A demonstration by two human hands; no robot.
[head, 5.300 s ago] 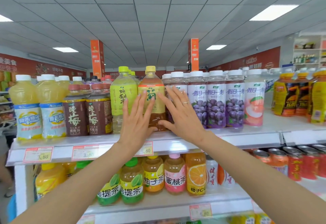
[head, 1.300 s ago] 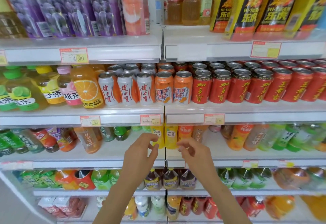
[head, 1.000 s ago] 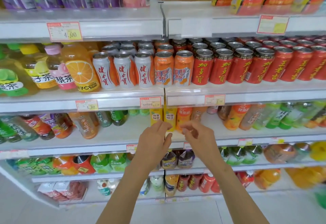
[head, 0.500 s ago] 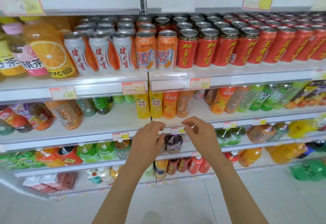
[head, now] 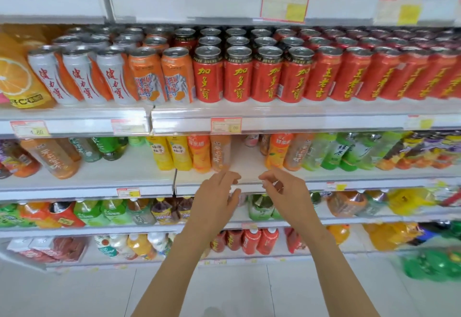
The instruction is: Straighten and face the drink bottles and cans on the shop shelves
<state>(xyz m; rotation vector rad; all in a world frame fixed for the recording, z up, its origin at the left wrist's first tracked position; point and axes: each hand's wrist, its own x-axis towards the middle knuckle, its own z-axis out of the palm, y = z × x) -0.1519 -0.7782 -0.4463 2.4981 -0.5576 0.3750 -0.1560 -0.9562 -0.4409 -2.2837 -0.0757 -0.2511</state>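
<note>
Rows of cans fill the upper shelf: white-and-orange cans (head: 79,77) at left, orange cans (head: 162,77) in the middle, red cans (head: 264,74) running off to the right. One shelf down stand yellow bottles (head: 172,153), orange bottles (head: 199,153) and green tea bottles (head: 334,152), with a bare gap (head: 247,162) between them. My left hand (head: 215,198) and my right hand (head: 284,193) hover side by side in front of that gap's shelf edge. Both have loosely curled fingers and hold nothing. Neither touches a bottle.
Lower shelves carry green, brown and red bottles (head: 252,241). White shelf rails carry price tags (head: 225,125). A pale tiled floor (head: 74,291) lies below. The right side of the view is blurred.
The view dropped from the top shelf to the can and bottle shelves and shifted left. Both hands left the top-shelf bottles and now hover low, rising slightly toward the third shelf.
</note>
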